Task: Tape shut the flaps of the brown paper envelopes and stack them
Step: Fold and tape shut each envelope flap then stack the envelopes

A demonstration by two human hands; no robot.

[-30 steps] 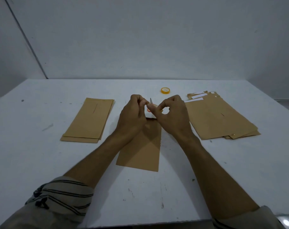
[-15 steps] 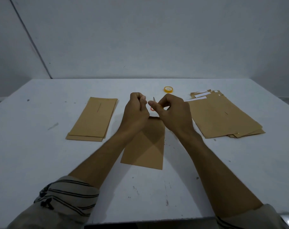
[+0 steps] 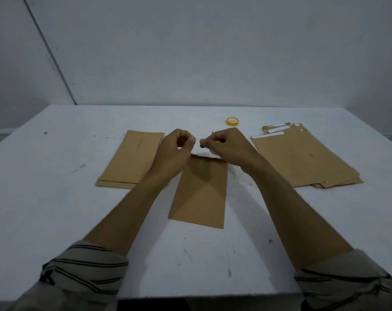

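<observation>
Hands meet above the far end of one brown envelope (image 3: 199,194), which lies flat on the white table (image 3: 56,198) and reaches from under the hands toward the person. The left hand (image 3: 179,147) has its fingers curled in, with the tips of thumb and forefinger pressed together. The right hand (image 3: 229,147) is curled in the same way, its fingertips pointing to the left hand, and a small gap is between the two. Whether something is pinched there, I cannot tell. A small yellow spot shows at the fingers of the right hand, and a thin grey tip stands out just behind that hand; what these are is not clear. Left of the left hand, just beside it, lies a neat stack of envelopes (image 3: 132,158). Right of the right hand, a little apart, lies a looser stack (image 3: 302,158) with white strips at its far edge. A yellow tape roll (image 3: 232,121) sits beyond the right hand, near it. Striped sleeves (image 3: 83,270) are pushed up on both forearms.
</observation>
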